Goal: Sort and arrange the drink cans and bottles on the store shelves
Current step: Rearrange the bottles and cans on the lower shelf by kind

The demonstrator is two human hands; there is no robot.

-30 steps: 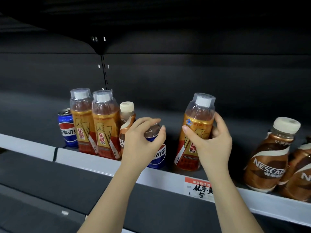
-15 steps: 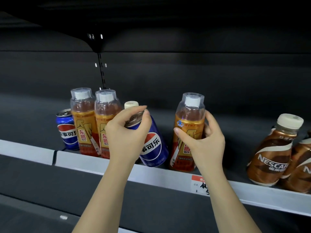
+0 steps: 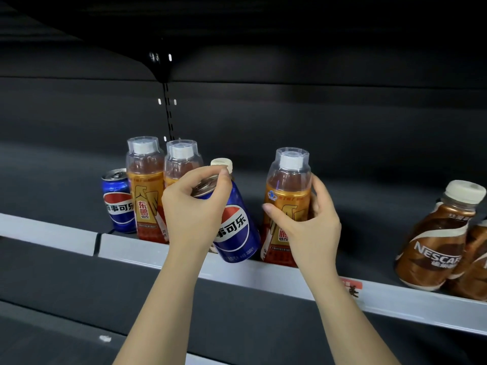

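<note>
My left hand [image 3: 193, 206] grips the top of a blue Pepsi can [image 3: 234, 227], which is tilted toward me with its base near the shelf's front lip. My right hand [image 3: 308, 225] is wrapped around an upright orange energy-drink bottle [image 3: 287, 196] just to the can's right. Two more orange bottles [image 3: 145, 191] [image 3: 181, 164] stand at the left, with a second Pepsi can [image 3: 117, 201] beside them. A small brown bottle's cream cap [image 3: 222, 164] shows behind my left hand.
The shelf's pale front rail [image 3: 131, 248] runs across the view and carries a red price tag [image 3: 351, 284]. Two brown Nescafe bottles [image 3: 434, 241] [image 3: 474, 259] stand at the right. A dark shelf overhangs above, and bare shelf floor lies between the orange bottle and the Nescafe bottles.
My left hand has lifted and tipped the Pepsi can toward me. My right hand has slid the orange bottle a little leftward while keeping hold of it.
</note>
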